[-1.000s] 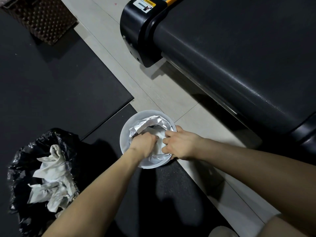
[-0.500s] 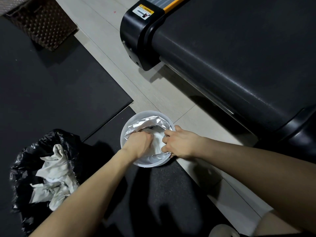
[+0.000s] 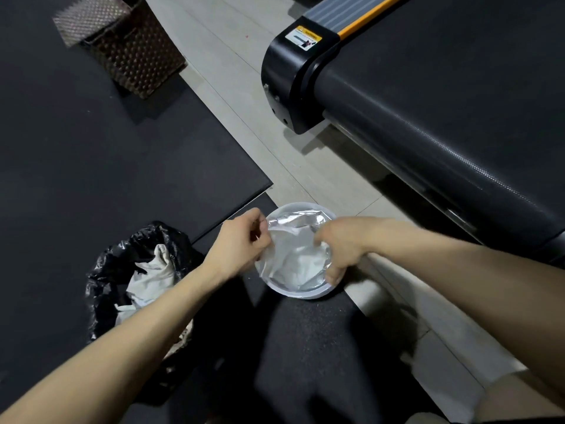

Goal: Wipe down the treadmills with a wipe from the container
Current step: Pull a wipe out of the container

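A round white container [image 3: 301, 293] stands on the floor, lined with a silver foil bag [image 3: 293, 220] that has white wipes [image 3: 301, 264] inside. My left hand [image 3: 241, 243] pinches the foil's left edge at the rim. My right hand [image 3: 339, 243] grips the foil's right edge, fingers curled over the container's rim. The foil mouth is pulled apart between both hands. The black treadmill [image 3: 428, 96], with an orange stripe along its side rail, fills the upper right.
A bin with a black bag [image 3: 119, 261] holding used white wipes [image 3: 153, 276] stands left of the container. A woven brown basket [image 3: 131, 53] sits at the upper left. Black floor mats [image 3: 107, 154] cover the left side; pale tiles run between them and the treadmill.
Both hands came out of the middle of the container and drew apart to its left and right rims, spreading the foil open. The view has tilted up and shifted.
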A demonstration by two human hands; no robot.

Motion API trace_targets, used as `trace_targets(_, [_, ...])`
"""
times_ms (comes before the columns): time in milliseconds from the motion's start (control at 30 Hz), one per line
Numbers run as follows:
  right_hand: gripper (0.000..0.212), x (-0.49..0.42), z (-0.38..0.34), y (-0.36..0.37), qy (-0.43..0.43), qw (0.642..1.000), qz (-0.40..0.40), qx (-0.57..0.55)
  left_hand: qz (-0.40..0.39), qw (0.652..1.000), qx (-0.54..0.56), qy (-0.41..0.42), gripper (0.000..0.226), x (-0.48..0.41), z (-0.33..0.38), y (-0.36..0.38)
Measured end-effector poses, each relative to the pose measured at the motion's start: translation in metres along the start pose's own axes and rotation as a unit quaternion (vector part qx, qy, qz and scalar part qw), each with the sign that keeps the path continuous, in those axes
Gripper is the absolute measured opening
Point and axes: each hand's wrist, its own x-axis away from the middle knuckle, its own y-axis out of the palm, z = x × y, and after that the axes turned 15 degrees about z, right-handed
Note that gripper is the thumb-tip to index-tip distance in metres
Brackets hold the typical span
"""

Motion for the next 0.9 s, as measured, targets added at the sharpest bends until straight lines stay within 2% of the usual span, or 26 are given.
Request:
trace_targets(67, [0.075, 0.005, 0.004, -0.023, 0.026, 0.998, 0.052, -0.019, 0.001, 0.999, 0.037, -0.034, 0.012, 0.000, -0.001, -0.008])
trace_targets(133, [0.058, 0.012, 0.005, -0.035, 0.034, 0.988, 0.145, -0.042, -0.021, 0.997, 0.058, -0.045, 0.020, -0.001, -0.004, -0.014])
trace_targets(167, [0.057, 0.015, 0.003, -0.036, 0.030, 0.979, 0.190, -0.068, -0.035, 0.997, 0.059, -0.043, 0.022, -0.002, -0.006, -0.017])
trace_targets(233, [0.071, 0.018, -0.006, -0.035, 0.003, 0.964, 0.241, -0.110, -0.056, 0.995, 0.072, -0.041, 0.023, -0.002, -0.008, -0.021])
trace_targets(300, [0.086, 0.015, -0.015, -0.029, -0.024, 0.959, 0.249, -0.135, -0.066, 0.992, 0.098, -0.043, 0.017, -0.004, -0.006, -0.023])
trace_targets(333, [0.081, 0.013, -0.018, -0.027, -0.036, 0.958, 0.250, -0.138, -0.073, 0.990, 0.112, -0.043, 0.013, -0.006, -0.002, -0.023])
trace_targets(433, [0.022, 0.011, -0.019, -0.032, -0.029, 0.948, 0.280, -0.145, -0.082, 0.987, 0.138, -0.025, 0.012, -0.013, 0.006, -0.026])
trace_targets(467, [0.020, 0.013, -0.019, -0.034, -0.021, 0.942, 0.295, -0.155, -0.075, 0.988, 0.137, -0.013, 0.013, -0.015, 0.006, -0.027])
trace_targets(600, [0.033, 0.023, -0.021, -0.038, -0.006, 0.919, 0.332, -0.213, -0.046, 0.991, 0.128, -0.004, 0.017, -0.018, 0.004, -0.033])
trace_targets(733, [0.021, 0.023, -0.019, -0.033, 0.016, 0.925, 0.292, -0.242, -0.026, 0.993, 0.112, -0.011, 0.015, -0.024, 0.005, -0.034])
trace_targets(900, [0.010, 0.022, -0.025, -0.040, 0.029, 0.904, 0.310, -0.292, -0.030, 0.989, 0.144, -0.025, 0.024, -0.025, 0.002, -0.041])
